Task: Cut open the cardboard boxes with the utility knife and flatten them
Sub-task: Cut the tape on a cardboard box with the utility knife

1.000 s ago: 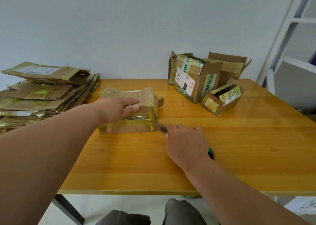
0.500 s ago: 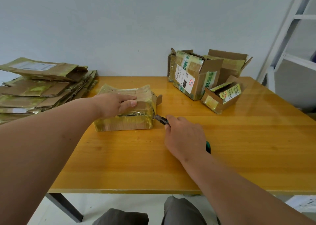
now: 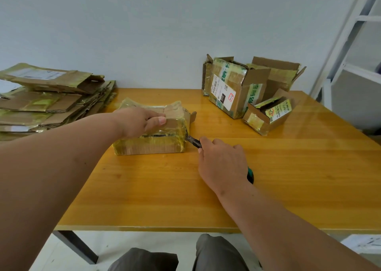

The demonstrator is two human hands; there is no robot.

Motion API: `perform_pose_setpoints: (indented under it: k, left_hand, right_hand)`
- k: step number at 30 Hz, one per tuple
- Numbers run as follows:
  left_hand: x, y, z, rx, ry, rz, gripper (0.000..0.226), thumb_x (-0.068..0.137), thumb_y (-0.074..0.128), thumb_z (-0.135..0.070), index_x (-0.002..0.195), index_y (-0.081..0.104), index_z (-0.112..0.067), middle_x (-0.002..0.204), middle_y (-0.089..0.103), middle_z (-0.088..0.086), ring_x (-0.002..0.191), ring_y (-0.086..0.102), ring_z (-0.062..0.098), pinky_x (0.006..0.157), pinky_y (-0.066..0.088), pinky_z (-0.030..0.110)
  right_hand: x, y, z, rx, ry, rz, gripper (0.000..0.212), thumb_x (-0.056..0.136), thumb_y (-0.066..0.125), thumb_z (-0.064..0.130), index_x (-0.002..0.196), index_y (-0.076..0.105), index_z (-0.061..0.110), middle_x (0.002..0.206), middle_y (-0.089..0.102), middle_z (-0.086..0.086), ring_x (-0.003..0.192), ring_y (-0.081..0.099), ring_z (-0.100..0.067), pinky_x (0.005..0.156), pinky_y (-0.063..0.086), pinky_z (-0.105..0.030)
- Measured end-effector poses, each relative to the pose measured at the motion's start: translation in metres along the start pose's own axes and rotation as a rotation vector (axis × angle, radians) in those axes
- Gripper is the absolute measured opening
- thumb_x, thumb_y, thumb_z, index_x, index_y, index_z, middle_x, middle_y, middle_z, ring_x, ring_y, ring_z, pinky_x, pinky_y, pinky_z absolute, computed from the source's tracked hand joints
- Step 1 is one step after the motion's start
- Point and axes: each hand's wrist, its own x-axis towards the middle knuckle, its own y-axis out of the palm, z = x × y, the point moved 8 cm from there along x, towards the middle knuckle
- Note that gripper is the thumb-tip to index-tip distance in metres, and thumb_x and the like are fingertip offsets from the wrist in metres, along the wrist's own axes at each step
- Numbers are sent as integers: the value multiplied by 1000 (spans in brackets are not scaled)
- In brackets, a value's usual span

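Box (image 3: 150, 145) edge hides knife (image 3: 193, 141) tip; R hand (image 3: 222, 163) covers handle.

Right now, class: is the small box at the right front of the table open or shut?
Open. The small box lies tipped with its flaps apart, showing a dark inside.

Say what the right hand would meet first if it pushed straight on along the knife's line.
Most likely the taped box: the utility knife in the right hand already points at its near right corner.
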Motion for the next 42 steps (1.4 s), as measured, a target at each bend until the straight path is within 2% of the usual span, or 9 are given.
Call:
perform_pose_setpoints:
  k: [11, 17, 27, 32, 37, 39, 42]
  left_hand:
    - [-3, -1, -1, 79, 23, -54, 63, 89, 19, -67, 143, 40, -43, 138, 56, 0, 126, 49, 26, 102, 43, 45]
    - [-2, 1, 0, 79, 25, -58, 59, 92, 20, -65, 143, 39, -43, 139, 55, 0, 127, 48, 26, 103, 42, 45]
    - [-4, 0, -2, 109, 15, -50, 58, 94, 20, -64, 145, 38, -42, 140, 53, 0, 129, 47, 26, 104, 40, 42]
    - [-6, 1, -1, 88, 17, -23, 78, 78, 12, -75, 145, 35, -44, 146, 48, -2, 133, 42, 26, 108, 37, 44]
    - [-3, 0, 3, 34, 1, 6, 81, 76, 13, -77, 148, 31, -43, 151, 42, 0, 138, 37, 27, 113, 30, 47]
    - [-3, 1, 1, 21, 1, 34, 75, 81, 18, -73, 148, 30, -43, 153, 39, 0, 140, 34, 27, 116, 26, 45]
    - [-3, 2, -2, 38, -1, 45, 73, 82, 18, -71, 149, 29, -44, 153, 38, 2, 140, 33, 28, 115, 25, 44]
  right_hand:
    - [-5, 5, 6, -71, -5, 41, 29, 104, 36, 23, 130, 48, 24, 92, 59, 2, 75, 47, -22, 77, 26, -40]
    - [-5, 5, 7, -88, -31, 53, 25, 103, 36, 23, 125, 49, 23, 84, 46, 3, 74, 45, -22, 77, 25, -39]
    - [-8, 1, 9, -96, -82, 42, 25, 101, 36, 19, 122, 49, 22, 83, 48, 2, 73, 47, -23, 78, 27, -40]
    - [-9, -1, 9, -82, -86, 37, 24, 100, 39, 19, 120, 50, 24, 83, 49, 3, 74, 48, -22, 79, 28, -40]
    - [-17, -1, 11, -125, -153, 78, 27, 99, 38, 20, 120, 55, 25, 101, 58, 0, 92, 55, -23, 86, 36, -42]
    - [-11, 2, 6, -93, -119, 101, 27, 99, 39, 21, 119, 56, 26, 99, 57, 1, 89, 55, -22, 83, 38, -41]
    - [0, 6, -4, -8, -46, 123, 23, 101, 38, 24, 117, 55, 25, 84, 49, 4, 78, 53, -18, 70, 40, -35]
